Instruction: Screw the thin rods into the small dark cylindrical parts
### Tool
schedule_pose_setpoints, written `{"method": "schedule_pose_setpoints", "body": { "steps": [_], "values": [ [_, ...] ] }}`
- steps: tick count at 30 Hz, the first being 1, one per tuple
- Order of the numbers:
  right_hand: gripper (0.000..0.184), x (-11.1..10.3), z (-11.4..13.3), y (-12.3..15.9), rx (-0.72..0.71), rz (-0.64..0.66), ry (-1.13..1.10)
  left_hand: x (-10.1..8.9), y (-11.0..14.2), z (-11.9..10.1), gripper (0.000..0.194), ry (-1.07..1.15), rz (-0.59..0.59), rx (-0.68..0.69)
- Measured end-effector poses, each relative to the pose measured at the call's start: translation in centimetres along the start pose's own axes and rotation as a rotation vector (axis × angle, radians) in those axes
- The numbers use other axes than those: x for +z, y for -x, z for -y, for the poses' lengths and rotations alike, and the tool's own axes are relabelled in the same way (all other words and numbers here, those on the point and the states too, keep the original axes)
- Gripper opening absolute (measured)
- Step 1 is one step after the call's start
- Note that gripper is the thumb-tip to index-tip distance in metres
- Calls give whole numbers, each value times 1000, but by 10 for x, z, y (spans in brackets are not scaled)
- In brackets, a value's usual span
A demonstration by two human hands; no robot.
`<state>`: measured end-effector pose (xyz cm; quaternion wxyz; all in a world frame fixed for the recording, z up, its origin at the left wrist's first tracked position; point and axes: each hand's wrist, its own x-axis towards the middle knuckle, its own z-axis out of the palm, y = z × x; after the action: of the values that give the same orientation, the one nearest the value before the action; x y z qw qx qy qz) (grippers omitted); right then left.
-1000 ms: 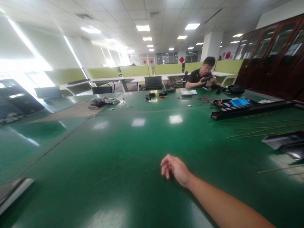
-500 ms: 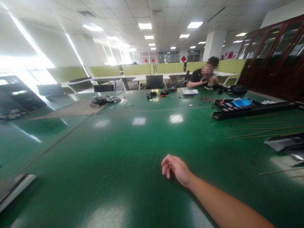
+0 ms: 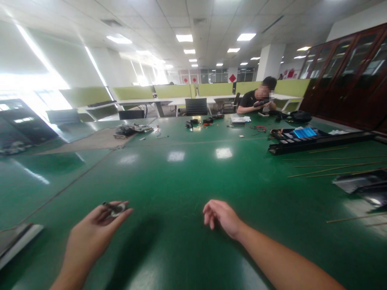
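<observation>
My left hand [image 3: 95,233] is raised over the green table [image 3: 169,249], thumb and fingers closed around a small round object [image 3: 117,210]. The object has a whitish, ring-like face and a dark part at its upper left; its exact kind is hard to make out. A shadow falls on the table to the right of this hand. On the right, my right hand [image 3: 222,217] is at the tabletop, its fingers loosely bent and slightly apart. Nothing shows in it, though the palm is hidden.
A person [image 3: 256,98] sits across the table holding a dark object. At the right lie a long black tray [image 3: 317,143], thin rods [image 3: 326,166] and dark metal-like parts [image 3: 359,181]. Small parts [image 3: 130,129] are gathered at the far left. A pale-edged flat object [image 3: 24,243] lies near left.
My left hand has come into view from the lower left with the small round object. My right hand stays in about the same place. The seated person's head and hands have shifted slightly.
</observation>
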<state>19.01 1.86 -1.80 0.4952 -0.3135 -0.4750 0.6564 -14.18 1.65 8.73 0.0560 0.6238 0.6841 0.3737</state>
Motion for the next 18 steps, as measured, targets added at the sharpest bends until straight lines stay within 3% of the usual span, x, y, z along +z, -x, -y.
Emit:
{"method": "schedule_pose_setpoints", "body": {
  "steps": [3, 6, 9, 13, 18],
  "values": [
    [36, -3, 2, 1, -8, -65, 62, 42, -10, -35, 49, 229, 161, 68],
    [20, -9, 2, 0, -81, -252, 220, 88, -7, -72, 43, 353, 258, 285],
    [31, -15, -1, -2, -127, -400, 381, 123, 2, -93, 34, 391, 363, 421],
    [45, -18, -5, -2, -116, -412, 495, 149, 12, -92, 40, 396, 399, 476],
    [49, -15, -7, 2, -113, -350, 574, 158, 21, -75, 30, 406, 366, 406]
  ]
}}
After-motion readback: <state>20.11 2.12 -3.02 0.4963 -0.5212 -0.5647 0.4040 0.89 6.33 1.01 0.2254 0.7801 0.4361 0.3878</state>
